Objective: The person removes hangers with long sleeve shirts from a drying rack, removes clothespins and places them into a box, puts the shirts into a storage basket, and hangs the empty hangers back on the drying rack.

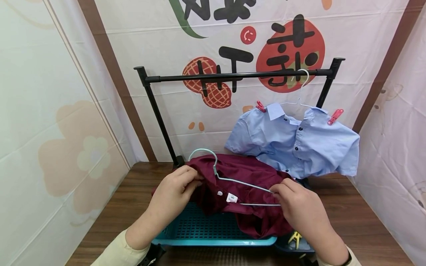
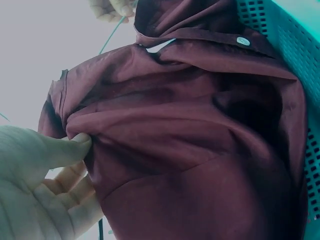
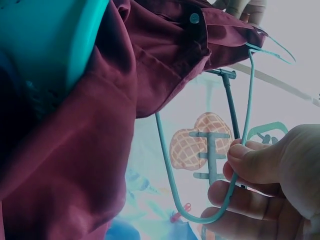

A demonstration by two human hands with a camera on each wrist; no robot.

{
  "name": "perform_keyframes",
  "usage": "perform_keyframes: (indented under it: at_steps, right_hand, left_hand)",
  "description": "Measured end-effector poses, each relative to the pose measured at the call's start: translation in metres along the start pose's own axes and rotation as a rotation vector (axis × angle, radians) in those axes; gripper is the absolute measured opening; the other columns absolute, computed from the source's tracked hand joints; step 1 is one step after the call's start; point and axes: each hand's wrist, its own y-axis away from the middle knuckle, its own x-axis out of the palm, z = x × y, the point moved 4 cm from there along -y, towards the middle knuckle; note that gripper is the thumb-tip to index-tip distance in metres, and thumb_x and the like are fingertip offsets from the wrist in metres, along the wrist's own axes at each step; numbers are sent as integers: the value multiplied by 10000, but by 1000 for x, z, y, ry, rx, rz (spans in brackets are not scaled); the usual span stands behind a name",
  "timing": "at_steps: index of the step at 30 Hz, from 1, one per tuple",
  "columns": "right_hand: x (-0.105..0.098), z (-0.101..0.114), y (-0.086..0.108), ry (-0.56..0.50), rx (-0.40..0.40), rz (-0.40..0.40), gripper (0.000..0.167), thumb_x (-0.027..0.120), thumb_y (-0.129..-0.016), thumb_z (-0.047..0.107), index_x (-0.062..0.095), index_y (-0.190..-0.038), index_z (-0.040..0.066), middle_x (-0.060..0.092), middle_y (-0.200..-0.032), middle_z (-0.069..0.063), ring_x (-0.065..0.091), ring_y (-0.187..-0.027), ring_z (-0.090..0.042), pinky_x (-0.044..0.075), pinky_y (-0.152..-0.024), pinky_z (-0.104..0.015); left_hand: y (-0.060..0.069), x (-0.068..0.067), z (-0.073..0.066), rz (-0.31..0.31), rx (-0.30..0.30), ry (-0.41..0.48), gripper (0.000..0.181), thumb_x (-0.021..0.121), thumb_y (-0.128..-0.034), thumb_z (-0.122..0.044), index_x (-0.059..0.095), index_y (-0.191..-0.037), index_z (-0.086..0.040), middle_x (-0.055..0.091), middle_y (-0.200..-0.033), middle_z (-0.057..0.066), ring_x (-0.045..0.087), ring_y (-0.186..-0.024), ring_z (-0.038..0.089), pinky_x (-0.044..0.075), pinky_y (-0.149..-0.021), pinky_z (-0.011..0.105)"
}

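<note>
A dark red shirt (image 1: 246, 166) with white buttons and a neck label lies bunched over a teal basket (image 1: 213, 242). My left hand (image 1: 176, 194) pinches its fabric between thumb and fingers, as the left wrist view also shows. A pale green wire hanger (image 1: 244, 183) sits partly inside the shirt, its hook standing up at the left. In my right hand (image 1: 299, 203) is the hanger's right end; the right wrist view shows thumb and fingers around the bent wire (image 3: 232, 190). The hanger's other end is hidden in the cloth.
Behind stands a black rail (image 1: 206, 77) on two posts. A light blue shirt (image 1: 276, 136) hangs from it at the right on a white hanger (image 1: 301, 90), with red clothespins (image 1: 335, 116) at its shoulders. A dark tray holding a yellow clothespin (image 1: 295, 238) sits beside the basket.
</note>
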Motion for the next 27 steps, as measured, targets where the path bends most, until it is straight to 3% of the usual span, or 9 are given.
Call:
perform_keyframes:
  at_steps: [6, 16, 22, 24, 25, 27]
  right_hand:
    - [-4, -3, 0, 15, 27, 11, 197, 822, -795, 51, 717, -932, 145, 601, -825, 59, 563, -630, -71, 518, -561, -292]
    - [-3, -16, 2, 16, 58, 3, 245, 863, -763, 49, 725, -914, 184, 608, -818, 105, 504, -619, -22, 472, -550, -248]
    - [-6, -20, 2, 11, 45, -17, 253, 875, -755, 66, 735, -925, 191, 621, -832, 101, 513, -621, -18, 461, -555, -230]
    - [-7, -21, 1, 5, 37, -30, 74, 802, -897, 200, 734, -926, 193, 620, -831, 102, 513, -617, -15, 457, -555, -227]
    - [-7, -22, 1, -1, 36, -32, 81, 745, -954, 267, 734, -927, 192, 618, -830, 100, 515, -616, -16, 458, -556, -229]
    - [-7, -23, 1, -7, 39, -32, 285, 586, -1042, 401, 733, -925, 187, 617, -830, 98, 520, -619, -19, 460, -562, -234]
  left_hand:
    - [3, -1, 4, 11, -11, -11, 177, 815, -856, -58, 743, -965, -177, 680, -959, -97, 632, -901, 38, 546, -762, 268]
    - [10, -6, 13, 60, -81, -23, 171, 797, -886, -100, 752, -1008, -211, 678, -974, -120, 634, -912, 24, 554, -769, 268]
    - [14, -12, 18, 62, -104, -42, 169, 807, -877, -107, 754, -997, -214, 679, -978, -134, 646, -921, 28, 560, -776, 297]
    - [15, -13, 20, 69, -107, -49, 170, 809, -877, -112, 754, -999, -218, 680, -982, -138, 651, -919, 27, 561, -775, 302]
    - [16, -13, 21, 73, -106, -52, 171, 809, -878, -116, 753, -1000, -222, 681, -981, -139, 651, -911, 25, 560, -769, 302]
    - [17, -14, 23, 81, -106, -54, 178, 807, -881, -116, 751, -1005, -230, 679, -983, -144, 645, -902, 20, 556, -762, 298]
